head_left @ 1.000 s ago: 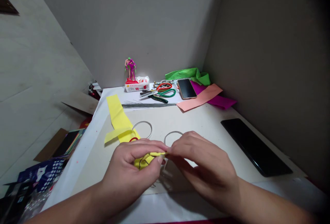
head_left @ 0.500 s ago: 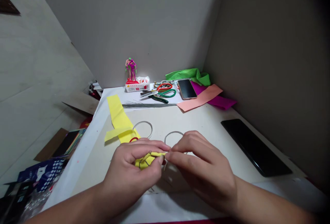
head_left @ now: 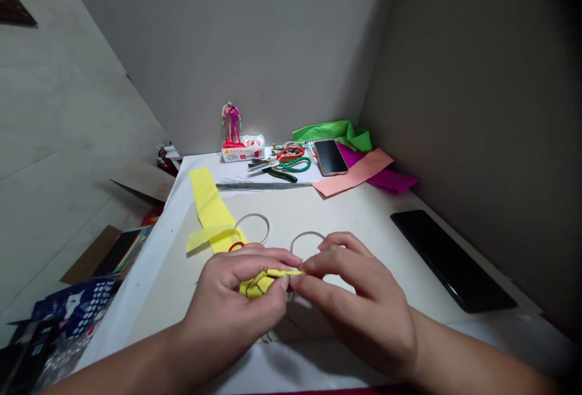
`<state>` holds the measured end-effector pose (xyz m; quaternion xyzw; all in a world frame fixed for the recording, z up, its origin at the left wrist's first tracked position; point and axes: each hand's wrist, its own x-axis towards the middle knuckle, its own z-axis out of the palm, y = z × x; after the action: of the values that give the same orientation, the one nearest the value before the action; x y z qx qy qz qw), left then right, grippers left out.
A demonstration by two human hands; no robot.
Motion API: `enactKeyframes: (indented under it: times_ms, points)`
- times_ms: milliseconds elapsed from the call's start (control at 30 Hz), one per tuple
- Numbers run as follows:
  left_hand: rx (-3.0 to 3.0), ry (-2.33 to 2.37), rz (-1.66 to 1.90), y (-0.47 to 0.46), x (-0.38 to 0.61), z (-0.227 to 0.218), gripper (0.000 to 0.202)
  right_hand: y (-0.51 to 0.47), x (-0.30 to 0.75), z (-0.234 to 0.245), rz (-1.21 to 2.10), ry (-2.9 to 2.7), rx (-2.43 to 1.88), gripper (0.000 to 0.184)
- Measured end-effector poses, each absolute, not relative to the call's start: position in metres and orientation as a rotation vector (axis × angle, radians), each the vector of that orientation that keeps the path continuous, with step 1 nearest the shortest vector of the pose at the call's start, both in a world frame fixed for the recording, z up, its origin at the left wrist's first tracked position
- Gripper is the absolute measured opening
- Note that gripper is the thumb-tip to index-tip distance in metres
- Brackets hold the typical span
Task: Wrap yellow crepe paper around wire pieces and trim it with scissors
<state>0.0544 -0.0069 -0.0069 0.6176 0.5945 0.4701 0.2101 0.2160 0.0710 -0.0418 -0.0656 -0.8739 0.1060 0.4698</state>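
Observation:
My left hand [head_left: 231, 298] grips a crumpled piece of yellow paper [head_left: 257, 286] wound with thin dark wire. The fingertips of my right hand [head_left: 359, 304] pinch the thin end of that yellow piece, near my left thumb. Just beyond my hands lie two loops of silver wire [head_left: 252, 228] [head_left: 307, 240], and a small red loop [head_left: 235, 246] is partly hidden behind my left fingers. A long yellow paper strip [head_left: 208, 207] lies to the left, its lower end close to my left hand.
A bundle of thin wires [head_left: 259, 186] lies across the white board [head_left: 364, 231]. Behind it are scissors [head_left: 291, 161], green-handled pliers [head_left: 282, 175], a phone [head_left: 330, 157], a wire figure [head_left: 231, 122] and coloured paper [head_left: 352, 176]. A black slab [head_left: 450, 259] lies at right.
My right fingertips have shifted slightly to the right along the yellow piece, and its thin end now reaches further right. My left hand has barely moved.

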Motion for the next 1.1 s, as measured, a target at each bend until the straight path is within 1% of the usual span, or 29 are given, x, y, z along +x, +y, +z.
enactKeyframes:
  times_ms: [167,467,667,1000,1100]
  points:
    - [1.737,1.663,1.307,-0.006,0.054,-0.008,0.020,0.071,0.216,-0.040,0.219,-2.164,-0.170,0.016]
    - [1.792,1.693,1.381,-0.003,0.056,-0.014,0.019,0.071,0.217,-0.039,0.242,-2.276,-0.198,0.024]
    - [1.809,1.736,1.366,-0.002,0.057,-0.016,0.019,0.071,0.217,-0.043,0.350,-2.275,-0.210,0.021]
    - [1.700,1.751,1.281,-0.003,0.051,-0.011,0.016,0.071,0.215,-0.042,0.375,-2.238,-0.189,0.013]
    - [1.603,1.688,1.235,-0.002,0.046,-0.006,0.017,0.070,0.216,-0.039,0.413,-2.137,-0.182,0.016]
